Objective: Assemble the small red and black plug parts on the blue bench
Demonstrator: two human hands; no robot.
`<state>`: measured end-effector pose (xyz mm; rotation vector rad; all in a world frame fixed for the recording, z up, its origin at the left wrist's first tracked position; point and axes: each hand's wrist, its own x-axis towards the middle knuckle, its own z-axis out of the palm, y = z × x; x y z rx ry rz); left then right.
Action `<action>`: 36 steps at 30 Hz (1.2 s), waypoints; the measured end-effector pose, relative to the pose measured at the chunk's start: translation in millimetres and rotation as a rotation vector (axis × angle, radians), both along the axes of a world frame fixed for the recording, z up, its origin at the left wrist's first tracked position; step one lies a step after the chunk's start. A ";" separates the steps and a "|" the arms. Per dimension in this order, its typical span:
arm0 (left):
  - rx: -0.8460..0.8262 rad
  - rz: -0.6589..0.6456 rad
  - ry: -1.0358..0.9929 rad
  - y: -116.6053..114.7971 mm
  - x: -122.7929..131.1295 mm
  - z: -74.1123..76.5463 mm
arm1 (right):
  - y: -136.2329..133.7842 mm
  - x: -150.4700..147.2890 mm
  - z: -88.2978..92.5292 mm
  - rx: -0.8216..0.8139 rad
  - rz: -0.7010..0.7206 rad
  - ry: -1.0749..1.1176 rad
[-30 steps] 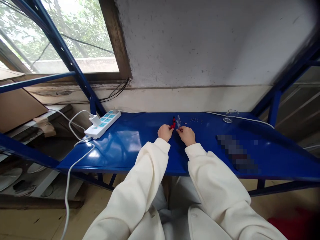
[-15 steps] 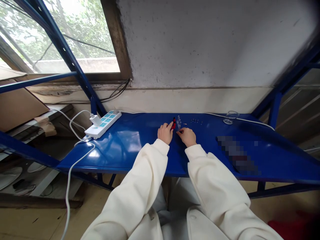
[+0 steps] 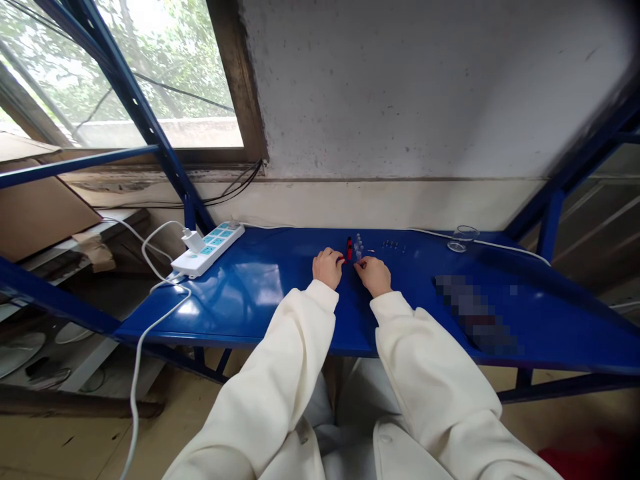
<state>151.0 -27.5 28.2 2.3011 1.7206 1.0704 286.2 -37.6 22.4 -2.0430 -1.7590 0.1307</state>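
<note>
My left hand (image 3: 328,269) is closed, with a small red piece (image 3: 341,259) pinched at its fingertips. Just right of it, a row of small red and black parts (image 3: 349,247) lies on the blue table. Beside that row stand several small clear plastic pieces (image 3: 359,245). My right hand (image 3: 375,275) is closed in a pinch at the near end of the clear pieces. What lies between its thumb and finger is too small to make out. A tiny pale object (image 3: 371,251) lies behind the right hand.
Several tiny pins or screws (image 3: 391,245) sit farther back on the blue table (image 3: 295,250). A clear glass (image 3: 457,246) stands at the back right, near a white cable. A blurred dark object (image 3: 475,313) lies on the right. A white power strip (image 3: 210,249) is at the left.
My left hand has drawn slightly left, away from the red and black parts, with the small red piece at its fingertips. My right hand has hardly moved.
</note>
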 end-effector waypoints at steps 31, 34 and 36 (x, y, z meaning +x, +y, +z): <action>0.153 -0.138 -0.563 -5.8 3.6 6.3 | -4.8 -12.6 4.0 0.208 0.124 -0.091; 0.142 -0.093 -0.589 -4.3 2.5 4.9 | -5.0 -11.3 3.6 0.216 0.091 -0.075; 0.127 -0.098 -0.573 -4.2 2.5 4.4 | -5.2 -10.9 3.4 0.218 0.087 -0.068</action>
